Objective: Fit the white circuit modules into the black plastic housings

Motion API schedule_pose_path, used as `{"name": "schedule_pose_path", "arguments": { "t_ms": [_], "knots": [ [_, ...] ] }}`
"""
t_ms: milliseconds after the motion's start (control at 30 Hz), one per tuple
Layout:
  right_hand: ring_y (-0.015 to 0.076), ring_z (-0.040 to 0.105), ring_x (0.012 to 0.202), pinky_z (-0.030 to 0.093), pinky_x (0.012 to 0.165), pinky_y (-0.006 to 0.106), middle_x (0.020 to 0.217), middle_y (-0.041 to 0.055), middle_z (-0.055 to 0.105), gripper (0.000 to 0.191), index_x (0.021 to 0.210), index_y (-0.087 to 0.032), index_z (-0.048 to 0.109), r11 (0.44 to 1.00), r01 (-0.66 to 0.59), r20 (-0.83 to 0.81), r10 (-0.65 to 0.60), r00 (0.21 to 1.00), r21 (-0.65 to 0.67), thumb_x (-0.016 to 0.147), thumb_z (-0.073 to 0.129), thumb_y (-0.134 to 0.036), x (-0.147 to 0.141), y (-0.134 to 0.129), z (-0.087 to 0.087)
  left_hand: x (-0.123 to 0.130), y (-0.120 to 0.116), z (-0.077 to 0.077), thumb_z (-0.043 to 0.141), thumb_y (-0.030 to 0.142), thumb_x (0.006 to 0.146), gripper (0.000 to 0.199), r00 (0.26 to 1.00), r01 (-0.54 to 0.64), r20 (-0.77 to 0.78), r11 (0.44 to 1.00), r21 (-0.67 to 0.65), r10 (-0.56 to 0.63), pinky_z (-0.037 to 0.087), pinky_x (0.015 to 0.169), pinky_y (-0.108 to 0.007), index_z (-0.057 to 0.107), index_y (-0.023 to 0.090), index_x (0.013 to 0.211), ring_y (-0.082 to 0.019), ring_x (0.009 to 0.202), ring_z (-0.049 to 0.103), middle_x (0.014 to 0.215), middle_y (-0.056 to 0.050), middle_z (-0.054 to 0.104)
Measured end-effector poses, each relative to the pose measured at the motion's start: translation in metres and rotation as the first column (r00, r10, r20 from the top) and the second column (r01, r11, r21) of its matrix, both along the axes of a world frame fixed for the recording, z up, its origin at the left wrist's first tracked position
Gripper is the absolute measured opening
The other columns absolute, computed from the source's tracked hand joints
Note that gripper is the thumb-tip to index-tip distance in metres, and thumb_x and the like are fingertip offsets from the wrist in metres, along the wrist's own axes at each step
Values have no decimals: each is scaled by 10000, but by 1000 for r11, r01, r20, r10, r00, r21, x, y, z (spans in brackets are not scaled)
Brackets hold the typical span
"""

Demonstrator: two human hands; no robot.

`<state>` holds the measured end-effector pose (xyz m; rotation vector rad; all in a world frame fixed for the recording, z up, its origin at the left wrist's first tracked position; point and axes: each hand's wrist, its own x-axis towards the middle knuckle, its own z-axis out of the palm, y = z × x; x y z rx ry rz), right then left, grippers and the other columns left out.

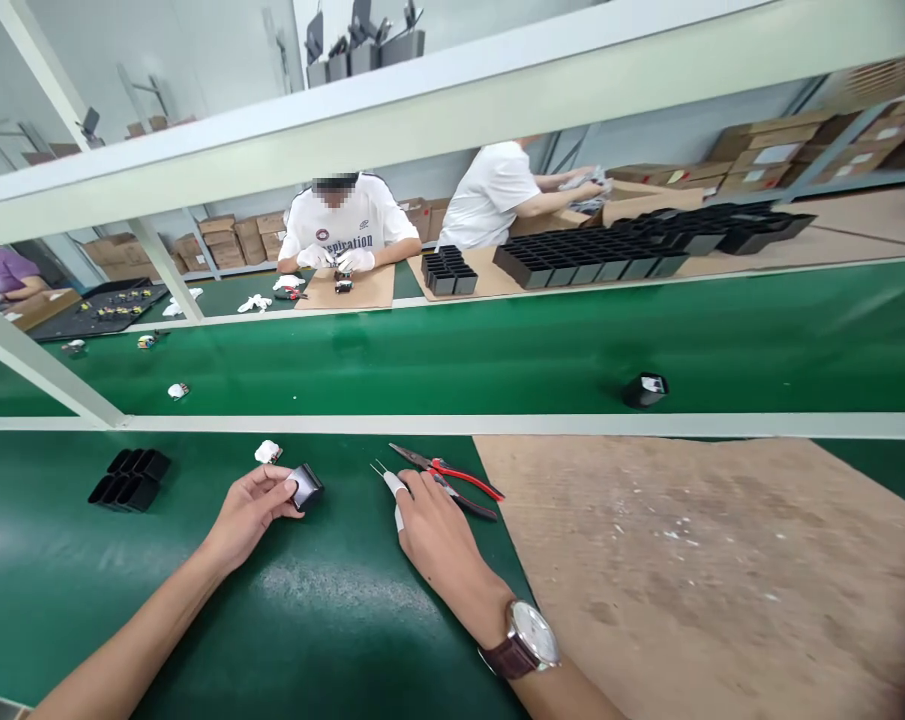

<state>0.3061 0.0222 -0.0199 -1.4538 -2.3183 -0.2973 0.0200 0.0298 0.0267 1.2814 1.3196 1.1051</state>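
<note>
My left hand is closed round a small black box-shaped housing, with the thumb on its shiny side. White finger covers sit on the thumb and index finger of my right hand. That hand is closed on tweezers, whose two thin tips point away to the upper left. Beside the right hand's fingers, red-handled long-nose pliers lie with their jaws apart. Just beyond my left hand rests a small white-wrapped part. A cluster of black housings stands farther left on the green bench.
Cardboard with white scraps covers the right side. Past a pale rail runs a green belt with a black housing and white-wrapped parts. A gloved co-worker sits opposite, near rows of black housings. A shelf beam crosses above.
</note>
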Motion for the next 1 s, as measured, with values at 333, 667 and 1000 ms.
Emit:
{"name": "schedule_pose_path", "arguments": {
  "t_ms": [333,667,1000],
  "knots": [
    [279,619,963,554,868,415,1104,126,678,376,1181,-130,670,998,11,-32,-9,999,64,863,555,34,-1,3,-3,-71,144,26,760,362,784,182,749,-144,-544,894,424,379,610,941,-458,743,193,850,-296,957,750,965,-96,775],
    [284,601,1052,566,906,427,1213,134,654,388,1070,-171,685,939,-273,-141,306,942,210,785,538,48,-17,-14,-13,-90,113,-15,653,256,923,409,507,102,-773,864,494,382,480,1185,-484,681,228,1330,-300,1347,601,1389,-112,672],
    [296,586,1220,472,1082,415,1308,102,672,505,1173,-181,689,918,-395,-136,394,909,17,693,669,-27,-31,-27,-26,-181,146,8,701,337,1002,380,305,-78,-867,917,390,395,496,1116,-578,643,173,1340,-319,1308,605,1428,-131,619]
  ]
}}
